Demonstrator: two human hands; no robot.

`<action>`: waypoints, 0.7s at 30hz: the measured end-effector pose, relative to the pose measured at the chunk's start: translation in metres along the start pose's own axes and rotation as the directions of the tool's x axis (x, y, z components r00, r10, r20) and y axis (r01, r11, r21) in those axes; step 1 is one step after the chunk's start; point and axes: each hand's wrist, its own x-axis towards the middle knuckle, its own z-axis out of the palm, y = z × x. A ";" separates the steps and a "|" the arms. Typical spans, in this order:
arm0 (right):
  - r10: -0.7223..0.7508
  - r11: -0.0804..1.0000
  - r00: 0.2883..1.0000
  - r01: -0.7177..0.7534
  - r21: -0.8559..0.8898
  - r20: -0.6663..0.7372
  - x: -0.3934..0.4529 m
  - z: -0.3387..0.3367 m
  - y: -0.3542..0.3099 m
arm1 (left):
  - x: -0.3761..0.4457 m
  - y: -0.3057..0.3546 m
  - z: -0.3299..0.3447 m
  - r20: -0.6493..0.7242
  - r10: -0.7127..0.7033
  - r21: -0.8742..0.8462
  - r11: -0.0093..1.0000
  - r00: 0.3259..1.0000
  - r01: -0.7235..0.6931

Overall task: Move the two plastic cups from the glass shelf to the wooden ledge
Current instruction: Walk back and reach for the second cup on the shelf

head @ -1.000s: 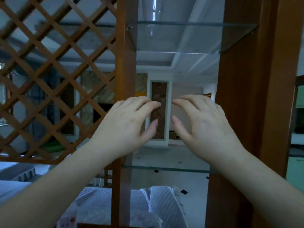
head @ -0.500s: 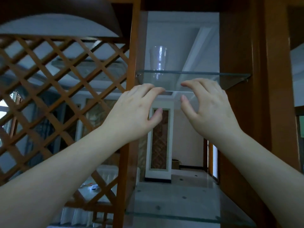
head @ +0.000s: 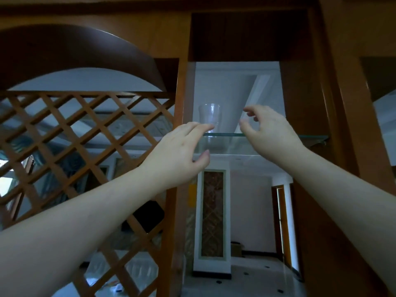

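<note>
- Head view: the left hand (head: 177, 155) and right hand (head: 267, 129) are raised, fingers spread and curved, holding nothing.
- One clear plastic cup (head: 209, 119) stands upright on the glass shelf (head: 278, 137), just past the left fingertips; a second cup is not visible.
- Best to close gently around its thin wall and lift straight up.
- Beyond lie the wooden lattice (head: 85, 136) and a pale room.

Two bare forearms, sleeveless to the frame's edge — no cuff, watch, bracelet or ring anywhere. Left hand (head: 177, 153) broad-backed, with smooth knuckles and a short, rounded thumbnail, unpainted. Right hand (head: 270, 133) much the same — slim fingers, nails trimmed close, details of the fingertips slightly blurred. Wrists plain, no markings, no straps.
</note>
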 end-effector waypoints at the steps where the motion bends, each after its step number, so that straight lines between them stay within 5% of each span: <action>1: -0.011 0.997 0.999 0.014 -0.072 0.036 0.006 0.002 -0.001 | 0.002 -0.002 0.001 0.013 -0.004 -0.004 1.000 1.000 0.004; 4: -0.011 0.984 0.993 0.031 -0.173 0.117 0.023 0.008 -0.008 | 0.008 -0.008 0.005 0.043 0.004 0.033 0.999 0.999 -0.005; 12: 0.264 0.956 0.939 -0.286 0.071 0.222 0.067 0.030 -0.039 | 0.020 -0.025 0.014 0.034 -0.023 0.065 0.998 0.999 0.021; 21: 0.323 0.925 0.896 -0.367 0.097 0.304 0.094 0.048 -0.044 | 0.026 -0.040 0.020 -0.007 -0.018 0.128 0.992 1.000 0.018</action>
